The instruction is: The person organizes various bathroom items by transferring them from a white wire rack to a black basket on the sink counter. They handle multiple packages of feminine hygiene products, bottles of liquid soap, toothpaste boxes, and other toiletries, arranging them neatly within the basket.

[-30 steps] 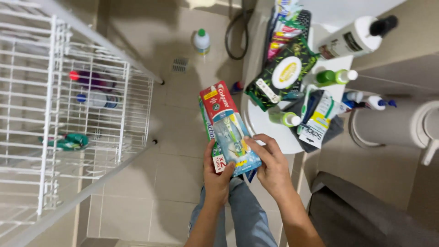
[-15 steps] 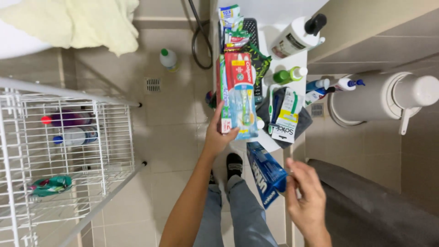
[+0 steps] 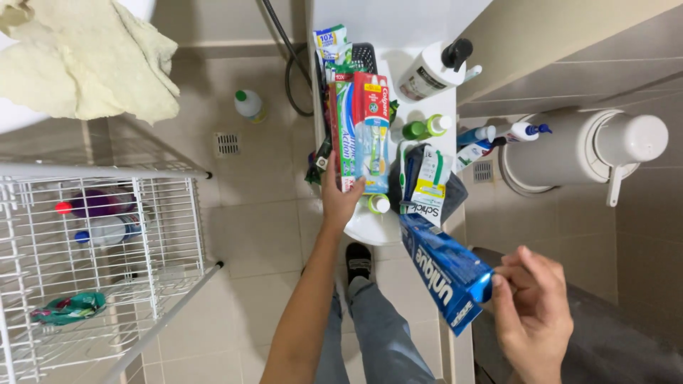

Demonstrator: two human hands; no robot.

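Left hand [image 3: 340,199] grasping the toothbrush pack [image 3: 363,131] by its near end, upright against the basket [image 3: 364,53]; right hand [image 3: 530,313] pinching the blue box [image 3: 445,270] at its near end, clear of the surface [image 3: 370,227].

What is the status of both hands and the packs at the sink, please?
Left hand gripping toothbrush packs over the sink edge. Right hand holding blue carton. Bottles crowd the sink.
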